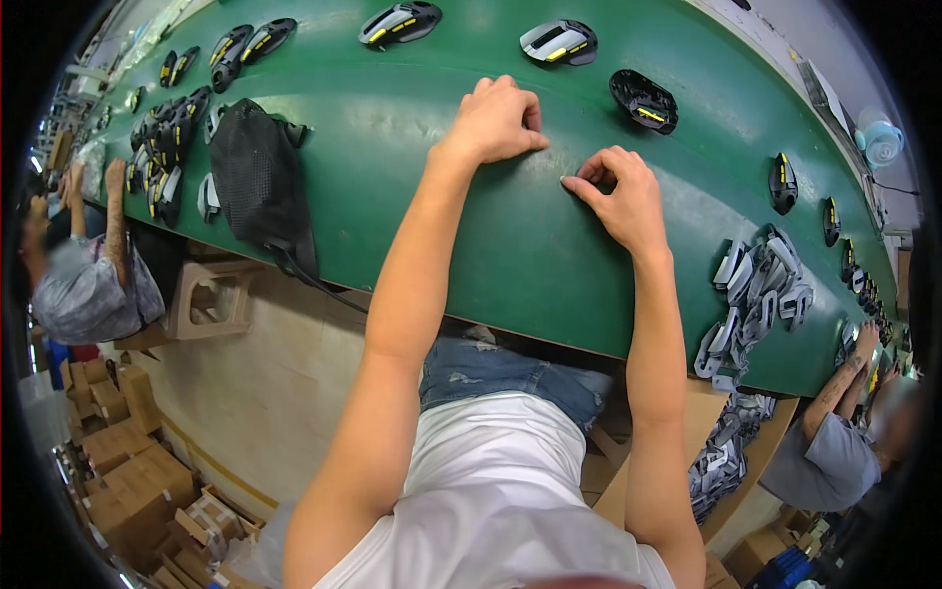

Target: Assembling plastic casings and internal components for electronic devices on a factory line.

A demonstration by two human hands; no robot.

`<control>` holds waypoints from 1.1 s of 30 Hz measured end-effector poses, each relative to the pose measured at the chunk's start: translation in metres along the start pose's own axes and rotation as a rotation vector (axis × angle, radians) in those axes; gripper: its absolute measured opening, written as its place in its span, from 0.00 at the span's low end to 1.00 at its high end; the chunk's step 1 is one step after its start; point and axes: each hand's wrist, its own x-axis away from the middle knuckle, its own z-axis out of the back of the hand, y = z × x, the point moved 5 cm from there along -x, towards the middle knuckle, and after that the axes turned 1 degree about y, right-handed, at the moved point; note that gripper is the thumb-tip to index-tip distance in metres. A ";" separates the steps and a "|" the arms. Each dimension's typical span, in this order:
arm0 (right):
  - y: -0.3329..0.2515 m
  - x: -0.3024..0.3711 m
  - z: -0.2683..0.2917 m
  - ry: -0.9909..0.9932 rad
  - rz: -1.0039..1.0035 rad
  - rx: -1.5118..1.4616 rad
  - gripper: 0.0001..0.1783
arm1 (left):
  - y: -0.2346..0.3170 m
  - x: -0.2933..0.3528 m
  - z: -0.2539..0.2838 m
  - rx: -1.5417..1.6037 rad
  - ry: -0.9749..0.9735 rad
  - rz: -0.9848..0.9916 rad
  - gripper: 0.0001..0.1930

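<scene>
At the dial's centre, over the green table (530,255), the left hand (494,120) and right hand (625,196) are apart, both curled; whether either pinches something cannot be told. At two o'clock lies a hollow black shell (644,101); at twelve, a grey-and-black mouse shell (559,42); farther, at four, heaped grey parts (758,309); at nine, a black mesh bag (257,167).

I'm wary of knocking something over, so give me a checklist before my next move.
1. Left hand holding nothing: cannot tell; no part shows, but the fingers curl inward.
2. Right hand apart from the left: ok, a gap shows between them.
3. Black shell beyond the right hand untouched: ok, hollow side showing.
4. Black bag away from both hands: ok, off to the left.
5. Grey pieces heaped safely on the green table: cannot tell; they crowd its near edge.
</scene>
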 end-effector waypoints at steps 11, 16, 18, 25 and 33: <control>0.000 -0.001 -0.004 0.012 -0.071 -0.054 0.13 | 0.001 -0.005 -0.007 -0.044 0.282 -0.011 0.11; 0.000 0.001 -0.010 0.131 -0.088 -0.042 0.13 | 0.003 -0.011 -0.013 -0.075 0.663 0.001 0.10; 0.003 -0.001 -0.010 0.105 -0.098 -0.070 0.14 | 0.001 -0.012 -0.012 -0.009 0.682 0.072 0.09; 0.000 0.000 -0.008 0.060 -0.088 -0.025 0.14 | 0.003 -0.012 -0.012 0.014 0.673 0.053 0.08; -0.002 0.001 -0.007 0.003 -0.106 -0.079 0.14 | 0.000 -0.015 -0.012 -0.034 0.727 0.032 0.09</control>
